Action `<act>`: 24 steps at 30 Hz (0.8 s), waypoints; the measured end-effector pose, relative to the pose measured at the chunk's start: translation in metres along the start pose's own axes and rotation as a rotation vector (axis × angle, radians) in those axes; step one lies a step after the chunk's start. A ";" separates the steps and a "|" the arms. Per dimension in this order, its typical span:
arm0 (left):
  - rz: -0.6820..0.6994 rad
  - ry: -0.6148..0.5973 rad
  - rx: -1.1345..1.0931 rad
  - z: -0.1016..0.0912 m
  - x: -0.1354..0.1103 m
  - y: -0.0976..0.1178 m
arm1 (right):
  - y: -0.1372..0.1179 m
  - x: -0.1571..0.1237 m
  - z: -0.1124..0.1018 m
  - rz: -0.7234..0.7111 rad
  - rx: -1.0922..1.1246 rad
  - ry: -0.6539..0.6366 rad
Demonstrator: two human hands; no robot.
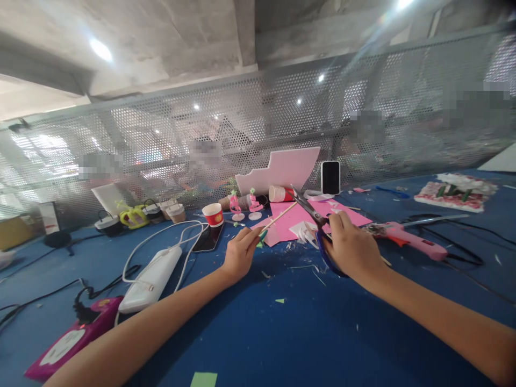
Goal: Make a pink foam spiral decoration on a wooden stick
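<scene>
My left hand (242,253) pinches a thin wooden stick (279,216), which slants up and to the right. Scissors with dark blue handles (316,216) are in my right hand (351,244), their blades pointing up and left. The stick's far end lies close to the blades; whether they touch I cannot tell. Beneath and behind both tools are pink sheets (287,224) with white paper scraps (303,233) on them. Just right of my right hand rests a pink glue gun (415,241).
A red and white paper cup (213,214) stands by a dark phone (207,239). At left are a white power bank (152,279) with cables and a magenta power strip (76,338). Small pink models (255,204) stand before a mesh partition (161,145). A white-framed phone (330,178) leans behind.
</scene>
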State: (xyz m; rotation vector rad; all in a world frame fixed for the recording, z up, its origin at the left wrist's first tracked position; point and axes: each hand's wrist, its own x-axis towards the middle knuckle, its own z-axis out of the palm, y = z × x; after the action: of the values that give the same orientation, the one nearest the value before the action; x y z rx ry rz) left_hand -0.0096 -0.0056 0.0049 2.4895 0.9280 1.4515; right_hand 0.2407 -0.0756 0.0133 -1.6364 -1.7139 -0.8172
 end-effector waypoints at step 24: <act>0.115 0.184 0.119 0.003 0.004 -0.010 | 0.004 0.006 0.000 0.265 0.506 -0.264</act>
State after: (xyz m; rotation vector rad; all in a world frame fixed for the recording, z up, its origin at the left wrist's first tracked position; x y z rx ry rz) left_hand -0.0103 0.0048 0.0029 2.5659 0.9398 1.7350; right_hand 0.2442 -0.0719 0.0179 -1.6053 -1.6502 -0.0296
